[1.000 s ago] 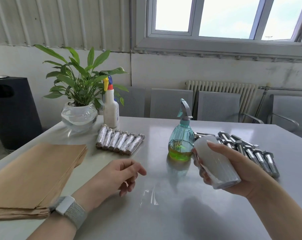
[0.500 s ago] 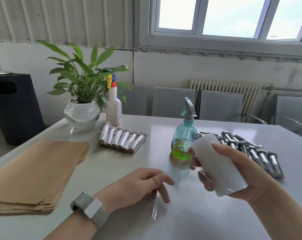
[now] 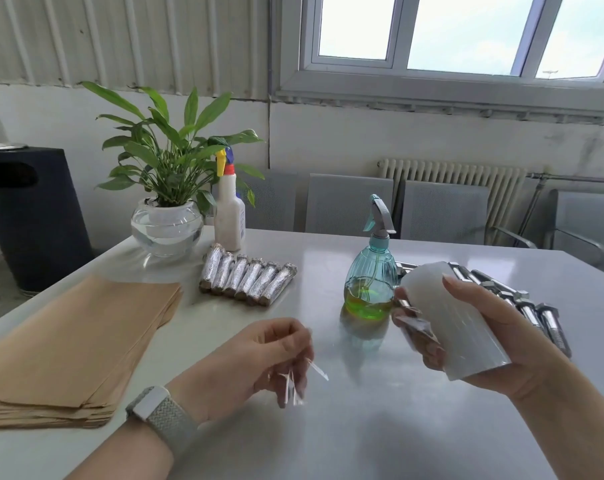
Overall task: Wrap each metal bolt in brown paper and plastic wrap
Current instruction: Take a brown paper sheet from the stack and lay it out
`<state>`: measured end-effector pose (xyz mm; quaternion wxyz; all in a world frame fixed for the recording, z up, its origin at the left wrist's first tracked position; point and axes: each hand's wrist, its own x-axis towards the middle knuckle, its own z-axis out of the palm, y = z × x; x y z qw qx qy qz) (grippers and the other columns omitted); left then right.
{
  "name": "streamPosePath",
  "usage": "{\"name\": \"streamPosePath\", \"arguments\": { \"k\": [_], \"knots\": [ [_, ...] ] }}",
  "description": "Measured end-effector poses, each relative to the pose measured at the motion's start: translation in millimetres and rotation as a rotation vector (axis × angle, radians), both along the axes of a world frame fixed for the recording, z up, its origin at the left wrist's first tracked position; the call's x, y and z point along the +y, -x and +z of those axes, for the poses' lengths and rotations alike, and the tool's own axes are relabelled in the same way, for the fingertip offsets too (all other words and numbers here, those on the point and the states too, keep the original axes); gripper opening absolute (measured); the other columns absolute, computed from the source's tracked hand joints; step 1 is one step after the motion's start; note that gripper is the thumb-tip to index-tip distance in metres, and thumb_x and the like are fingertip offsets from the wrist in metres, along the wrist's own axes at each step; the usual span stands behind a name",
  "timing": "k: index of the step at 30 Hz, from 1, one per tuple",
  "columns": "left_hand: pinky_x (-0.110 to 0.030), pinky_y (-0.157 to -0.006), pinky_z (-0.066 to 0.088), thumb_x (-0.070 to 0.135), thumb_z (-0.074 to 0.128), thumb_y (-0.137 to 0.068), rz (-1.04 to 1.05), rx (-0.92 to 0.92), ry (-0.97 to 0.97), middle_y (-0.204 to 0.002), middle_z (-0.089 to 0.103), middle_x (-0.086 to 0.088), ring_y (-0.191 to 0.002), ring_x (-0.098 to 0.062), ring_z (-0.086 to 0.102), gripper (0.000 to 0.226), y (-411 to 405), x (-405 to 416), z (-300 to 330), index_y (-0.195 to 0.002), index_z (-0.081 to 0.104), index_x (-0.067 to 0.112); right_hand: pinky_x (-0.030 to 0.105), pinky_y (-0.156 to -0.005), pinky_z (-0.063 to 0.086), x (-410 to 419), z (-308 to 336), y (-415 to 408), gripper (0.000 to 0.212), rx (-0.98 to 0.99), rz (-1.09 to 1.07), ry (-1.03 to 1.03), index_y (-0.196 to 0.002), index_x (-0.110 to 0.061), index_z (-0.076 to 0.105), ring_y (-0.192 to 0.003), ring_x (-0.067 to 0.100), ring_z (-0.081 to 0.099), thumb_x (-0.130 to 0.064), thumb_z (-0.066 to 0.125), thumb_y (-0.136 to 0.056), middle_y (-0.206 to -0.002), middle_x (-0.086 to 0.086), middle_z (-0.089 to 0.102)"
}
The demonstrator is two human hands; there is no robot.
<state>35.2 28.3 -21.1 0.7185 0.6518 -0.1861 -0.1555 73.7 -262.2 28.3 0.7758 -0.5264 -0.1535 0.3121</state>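
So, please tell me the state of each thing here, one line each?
White roll of plastic wrap: gripped by right hand.
Clear scrap of plastic film: pinched by left hand.
Bare metal bolts: unwrapped.
Six wrapped bolts: finished, in a row.
Brown paper sheets: stacked flat.

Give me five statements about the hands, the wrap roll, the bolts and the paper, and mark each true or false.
1. The right hand holds the wrap roll. True.
2. The left hand rests on the paper stack. False: it pinches a plastic scrap above the table.
3. Six wrapped bolts lie in a row. True.
4. The bare bolts lie beside the plant. False: they lie behind the right hand.
5. The teal sprayer lies tipped over. False: it stands upright.
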Motion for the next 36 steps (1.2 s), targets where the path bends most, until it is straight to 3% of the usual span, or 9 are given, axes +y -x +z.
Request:
{"name": "streamPosePath", "arguments": {
  "k": [4, 8, 14, 20, 23, 26, 30, 33, 36],
  "knots": [
    [-0.017, -0.036, 0.031, 0.024, 0.058, -0.088, 0.228, 0.083, 0.123, -0.063, 0.049, -0.005, -0.042, -0.017, 0.040, 0.020, -8, 3, 1, -0.081, 0.056, 0.005, 0.034, -0.055, 0.054, 0, -4, -4, 0.072, 0.014, -0.112, 0.111, -0.105, -0.007, 0.071, -0.065, 0.026, 0.060, -0.042, 0.095, -0.047, -0.084, 0.016, 0.065],
    [-0.013, -0.036, 0.022, 0.031, 0.060, -0.083, 0.349, 0.098, -0.004, -0.057, 0.045, 0.000, -0.037, -0.009, 0.031, 0.030, -13, 11, 1, -0.084, 0.056, 0.001, 0.036, -0.056, 0.055, 4, -12, -9, 0.083, 0.049, -0.238, 0.234, -0.116, -0.002, 0.061, -0.065, 0.031, 0.063, -0.049, 0.087, -0.054, -0.080, 0.017, 0.064],
    [-0.015, -0.036, 0.023, 0.039, 0.067, -0.074, 0.290, 0.082, -0.089, -0.053, 0.032, -0.001, -0.038, -0.009, 0.029, 0.042, -14, 33, 2, -0.085, 0.072, -0.001, 0.046, -0.073, 0.054, -1, -17, -16, 0.072, 0.078, -0.237, 0.323, -0.124, -0.008, 0.056, -0.077, 0.036, 0.064, -0.041, 0.073, -0.062, -0.086, 0.018, 0.065],
    [-0.022, -0.040, 0.040, 0.038, 0.063, -0.083, 0.442, 0.098, -0.210, -0.061, 0.053, -0.010, -0.052, -0.017, 0.052, 0.032, -16, 36, 1, -0.073, 0.061, 0.008, 0.033, -0.058, 0.053, 4, -29, -19, 0.084, -0.023, -0.333, 0.491, -0.113, -0.005, 0.062, -0.064, 0.025, 0.063, -0.050, 0.088, -0.048, -0.075, 0.010, 0.065],
    [-0.021, -0.037, 0.040, 0.029, 0.051, -0.098, 0.540, 0.143, -0.160, -0.062, 0.062, -0.006, -0.053, -0.022, 0.063, 0.030, -17, 29, -2, -0.082, 0.054, 0.004, 0.037, -0.063, 0.056, 7, -32, -19, 0.082, -0.019, -0.309, 0.433, -0.112, -0.005, 0.065, -0.075, 0.030, 0.067, -0.045, 0.092, -0.047, -0.087, 0.017, 0.067],
    [-0.015, -0.033, 0.028, 0.026, 0.049, -0.100, 0.629, 0.121, -0.174, -0.050, 0.048, -0.003, -0.036, -0.016, 0.046, 0.030, -20, 28, -3, -0.077, 0.048, 0.007, 0.040, -0.066, 0.058, 10, -33, -20, 0.072, -0.024, -0.280, 0.367, -0.117, -0.002, 0.062, -0.086, 0.036, 0.071, -0.035, 0.088, -0.057, -0.104, 0.025, 0.070],
    [-0.009, -0.037, 0.018, 0.026, 0.055, -0.097, 0.644, 0.119, -0.244, -0.042, 0.038, 0.001, -0.029, -0.009, 0.029, 0.029, -20, 40, 4, -0.080, 0.054, 0.003, 0.037, -0.062, 0.056, 8, -33, -19, 0.057, 0.027, -0.289, 0.308, -0.107, -0.007, 0.067, -0.073, 0.031, 0.068, -0.043, 0.081, -0.066, -0.085, 0.017, 0.069],
    [-0.009, -0.037, 0.017, 0.026, 0.056, -0.097, 0.653, 0.118, -0.282, -0.040, 0.036, 0.002, -0.028, -0.009, 0.028, 0.028, -17, 52, 11, -0.083, 0.054, 0.003, 0.038, -0.063, 0.055, 2, -30, -17, 0.052, 0.109, -0.215, 0.263, -0.121, -0.005, 0.057, -0.073, 0.029, 0.061, -0.037, 0.065, -0.080, -0.089, 0.016, 0.057],
    [-0.009, -0.037, 0.018, 0.028, 0.055, -0.097, 0.681, 0.121, -0.336, -0.041, 0.033, 0.003, -0.028, -0.009, 0.027, 0.029, -10, 63, 14, -0.085, 0.056, 0.001, 0.034, -0.059, 0.053, 1, -26, -17, 0.066, 0.064, -0.224, 0.287, -0.115, -0.003, 0.061, -0.065, 0.023, 0.061, -0.036, 0.084, -0.062, -0.075, 0.011, 0.061]
  ]
}}
